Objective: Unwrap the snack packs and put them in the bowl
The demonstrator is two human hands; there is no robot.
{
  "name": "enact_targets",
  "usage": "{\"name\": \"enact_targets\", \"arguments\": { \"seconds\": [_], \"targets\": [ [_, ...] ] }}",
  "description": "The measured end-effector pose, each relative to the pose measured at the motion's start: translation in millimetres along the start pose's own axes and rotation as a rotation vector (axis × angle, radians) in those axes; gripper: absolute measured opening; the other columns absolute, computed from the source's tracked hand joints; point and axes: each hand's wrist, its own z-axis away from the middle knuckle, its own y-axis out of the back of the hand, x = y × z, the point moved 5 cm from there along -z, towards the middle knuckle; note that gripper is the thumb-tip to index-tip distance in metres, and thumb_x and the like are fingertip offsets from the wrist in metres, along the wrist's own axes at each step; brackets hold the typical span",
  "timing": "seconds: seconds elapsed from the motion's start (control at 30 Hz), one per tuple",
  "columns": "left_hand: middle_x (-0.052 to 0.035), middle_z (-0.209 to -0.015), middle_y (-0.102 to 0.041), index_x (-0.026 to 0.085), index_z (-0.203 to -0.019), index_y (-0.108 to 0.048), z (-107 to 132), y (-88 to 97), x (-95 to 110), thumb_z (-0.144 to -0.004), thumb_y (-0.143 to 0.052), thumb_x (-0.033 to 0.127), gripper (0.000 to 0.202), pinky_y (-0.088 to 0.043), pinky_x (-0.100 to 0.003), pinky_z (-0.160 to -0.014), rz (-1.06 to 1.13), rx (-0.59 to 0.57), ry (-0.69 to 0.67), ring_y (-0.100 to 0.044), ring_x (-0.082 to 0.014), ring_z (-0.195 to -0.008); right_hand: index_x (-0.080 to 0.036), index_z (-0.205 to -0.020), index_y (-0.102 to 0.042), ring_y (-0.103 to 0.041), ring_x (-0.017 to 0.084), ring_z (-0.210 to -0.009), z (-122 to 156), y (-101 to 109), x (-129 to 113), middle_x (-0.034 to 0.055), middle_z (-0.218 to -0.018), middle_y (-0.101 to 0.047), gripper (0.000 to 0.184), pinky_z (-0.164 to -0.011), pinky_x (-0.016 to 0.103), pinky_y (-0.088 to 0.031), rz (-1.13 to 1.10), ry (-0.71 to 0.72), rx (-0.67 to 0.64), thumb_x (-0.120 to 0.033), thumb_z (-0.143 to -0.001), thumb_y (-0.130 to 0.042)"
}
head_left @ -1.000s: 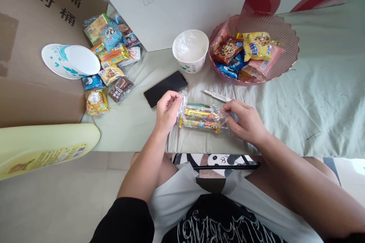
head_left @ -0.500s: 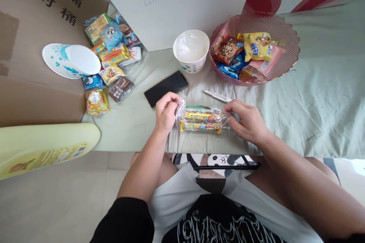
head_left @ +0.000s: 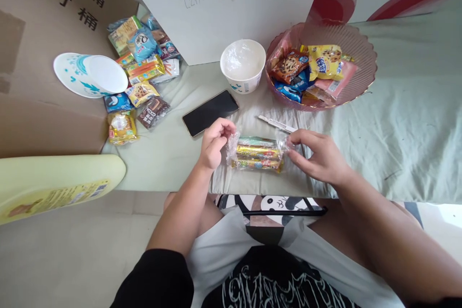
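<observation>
A clear plastic bag of snack bars (head_left: pixel 257 153) lies on the green cloth (head_left: pixel 397 125) near the front edge. My left hand (head_left: pixel 213 141) pinches the bag's left end. My right hand (head_left: pixel 321 156) pinches its right end. Inside the bag I see yellow, green and patterned wrappers side by side. A small white-handled blade or pen (head_left: pixel 277 124) lies just behind the bag.
A black phone (head_left: pixel 210 112) lies left of the bag. Behind stand a white paper bowl (head_left: pixel 242 65) lined with plastic and a pink bowl (head_left: pixel 361 48) of snack packets. Loose snacks (head_left: pixel 139 72) and a white lid (head_left: pixel 90 75) sit at the left by cardboard.
Both hands have drawn a little closer together, so the bag looks shorter and more bunched. The view has shifted slightly.
</observation>
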Motion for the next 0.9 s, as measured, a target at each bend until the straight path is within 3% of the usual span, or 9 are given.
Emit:
{"name": "enact_targets", "arguments": {
  "seconds": [0.13, 0.3, 0.4, 0.47, 0.57, 0.67, 0.73, 0.8, 0.9],
  "targets": [
    [-0.0040, -0.085, -0.064, 0.023, -0.100, -0.066, 0.0, -6.8, 2.0, -0.060, -0.053, 0.020, 0.041, -0.044, -0.033, -0.062, -0.116, -0.185, -0.063, -0.055, -0.0191, -0.070, -0.023, -0.085, -0.063, -0.064, 0.017, -0.062, -0.6, 0.7, -0.2, 0.0012, -0.070, -0.068, 0.009, -0.060, 0.029, -0.051, -0.049, -0.061, 0.027, -0.031, -0.090, -0.062],
    [-0.0050, -0.095, -0.066, 0.024, -0.113, -0.063, -1.2, -5.3, 5.9, -0.058, -0.053, 0.017, 0.056, -0.047, -0.034, -0.070, -0.214, -0.211, -0.098, -0.059, -0.0213, -0.081, -0.024, -0.082, -0.056, -0.070, 0.020, -0.076, 4.5, 5.4, 11.8, 0.0027, -0.080, -0.072, 0.012, -0.071, 0.034, -0.055, -0.267, -0.212, 0.239, -0.031, -0.092, -0.060],
    [-0.0045, -0.090, -0.064, 0.023, -0.108, -0.065, -1.0, -6.6, 7.4, -0.068, -0.054, 0.024, 0.041, -0.046, -0.035, -0.072, -0.240, -0.285, -0.100, -0.058, -0.0218, -0.080, -0.025, -0.082, -0.048, -0.073, 0.023, -0.085, 7.1, 7.3, 19.6, 0.0015, -0.081, -0.073, 0.016, -0.078, 0.038, -0.056, -0.454, -0.298, 0.371, -0.030, -0.092, -0.060],
    [-0.0041, -0.083, -0.061, 0.023, -0.099, -0.065, 0.0, -9.5, 9.9, -0.081, -0.053, 0.037, 0.027, -0.046, -0.036, -0.072, -0.266, -0.333, -0.115, -0.056, -0.0211, -0.075, -0.026, -0.081, -0.046, -0.072, 0.022, -0.077, 7.2, 7.6, 22.3, -0.0007, -0.074, -0.070, 0.018, -0.072, 0.037, -0.056, -0.475, -0.354, 0.423, -0.029, -0.092, -0.060],
    [-0.0036, -0.084, -0.060, 0.022, -0.094, -0.063, 3.9, -18.1, 15.9, -0.079, -0.063, 0.061, 0.041, -0.048, -0.036, -0.074, -0.368, -0.388, -0.173, -0.056, -0.0204, -0.074, -0.027, -0.081, -0.044, -0.066, 0.019, -0.061, 7.2, 6.4, 25.8, -0.0034, -0.063, -0.062, 0.019, -0.057, 0.032, -0.049, -0.375, -0.474, 0.452, -0.028, -0.092, -0.060],
    [-0.0054, -0.099, -0.062, 0.022, -0.099, -0.065, 8.2, -25.4, 18.0, -0.073, -0.077, 0.051, 0.041, -0.051, -0.034, -0.081, -0.557, -0.385, -0.171, -0.061, -0.0210, -0.086, -0.027, -0.084, -0.045, -0.062, 0.017, -0.059, 9.7, 8.3, 28.9, -0.0028, -0.069, -0.060, 0.016, -0.051, 0.029, -0.044, -0.286, -0.533, 0.530, -0.025, -0.089, -0.061],
    [-0.0069, -0.106, -0.064, 0.021, -0.101, -0.067, 9.0, -24.9, 18.6, -0.079, -0.073, 0.041, 0.030, -0.052, -0.033, -0.083, -0.616, -0.330, -0.151, -0.064, -0.0207, -0.092, -0.027, -0.090, -0.048, -0.064, 0.019, -0.072, 12.6, 15.8, 24.0, 0.0007, -0.084, -0.061, 0.014, -0.060, 0.032, -0.049, -0.181, -0.420, 0.652, -0.024, -0.088, -0.061],
    [-0.0063, -0.100, -0.067, 0.020, -0.092, -0.068, 8.2, -21.6, 19.8, -0.083, -0.067, 0.037, 0.019, -0.052, -0.031, -0.081, -0.601, -0.263, -0.142, -0.065, -0.0194, -0.088, -0.027, -0.094, -0.050, -0.064, 0.022, -0.087, 16.6, 23.8, 9.3, 0.0032, -0.094, -0.059, 0.016, -0.074, 0.039, -0.053, -0.026, -0.183, 0.763, -0.023, -0.086, -0.063],
    [-0.0017, -0.073, -0.065, 0.020, -0.074, -0.064, 5.9, -14.3, 17.9, -0.086, -0.062, 0.035, 0.020, -0.046, -0.028, -0.065, -0.542, -0.170, -0.046, -0.060, -0.0152, -0.067, -0.028, -0.103, -0.055, -0.065, 0.025, -0.095, 16.6, 18.0, -18.5, 0.0047, -0.101, -0.063, 0.026, -0.083, 0.045, -0.053, 0.093, 0.182, 0.627, -0.021, -0.082, -0.067]
  ]
}}
